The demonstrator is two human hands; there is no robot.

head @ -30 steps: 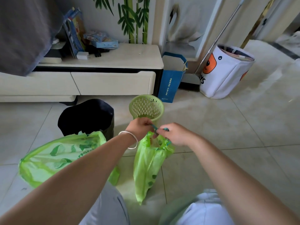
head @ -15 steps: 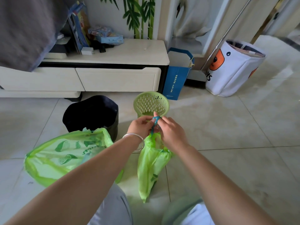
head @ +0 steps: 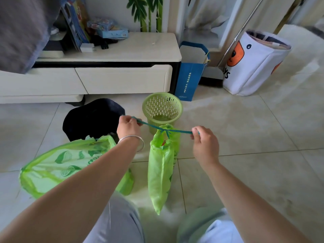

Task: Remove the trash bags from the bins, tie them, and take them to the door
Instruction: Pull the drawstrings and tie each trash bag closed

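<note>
Small green trash bag is held up off the floor by its teal drawstring, which is pulled taut sideways between both hands. One string end is pinched by the left hand, fingers curled round it; a silver bangle is worn on that wrist. The other end is pinched by the right hand between thumb and curled fingers. The two hands are held apart, with the bag mouth gathered between them at the middle of the string. The bag hangs down slack, its tip near the floor, between the person's knees.

A second, larger green trash bag with leaf print is seen lying on the floor to the left, partly hidden under the left forearm, mouth not tied as far as can be told. Just behind it a black bin is stood on the floor. A green slotted bin is stood just behind the held bag, no bag in it.

Further back, a cream TV cabinet is seen along the wall, a blue paper bag beside its right end, and a white fabric basket with an orange face further right.
</note>
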